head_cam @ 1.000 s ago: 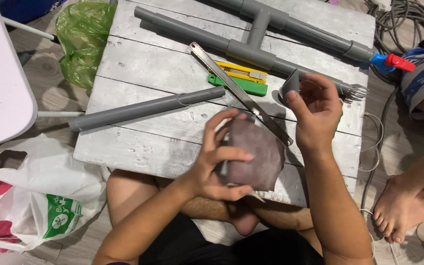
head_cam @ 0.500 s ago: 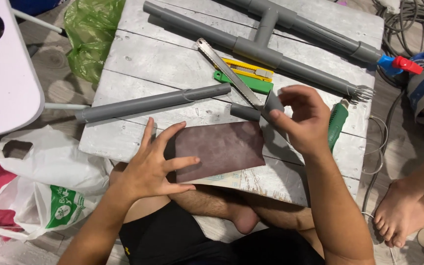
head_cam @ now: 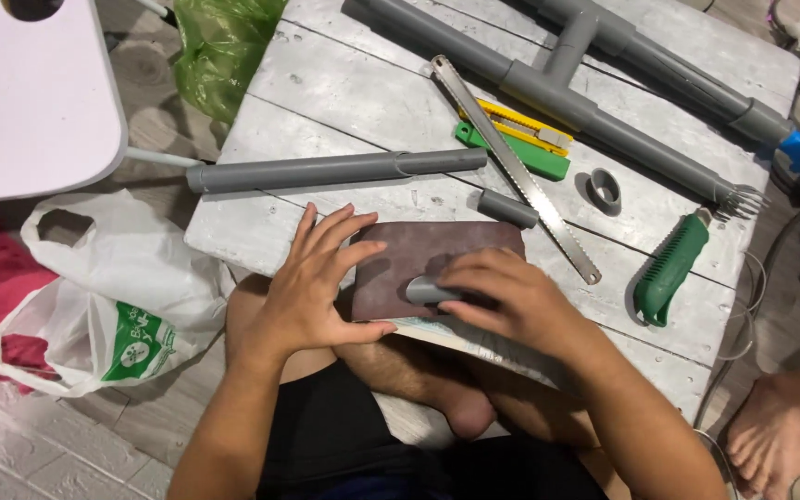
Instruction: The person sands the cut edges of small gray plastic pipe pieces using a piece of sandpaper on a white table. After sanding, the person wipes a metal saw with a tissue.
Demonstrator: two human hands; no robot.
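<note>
Short grey pipe piece [head_cam: 430, 291] mostly under right hand [head_cam: 511, 301]; T-shaped pipe assembly [head_cam: 594, 88] cut off at top edge.

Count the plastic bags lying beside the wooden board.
2 in view: a green bag beyond the board's far left corner, and a white bag by the person's left arm. Others may lie out of frame.

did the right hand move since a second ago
Yes. The right hand came down from above the saw blade onto the brown sheet, pressing a short pipe piece.
</note>
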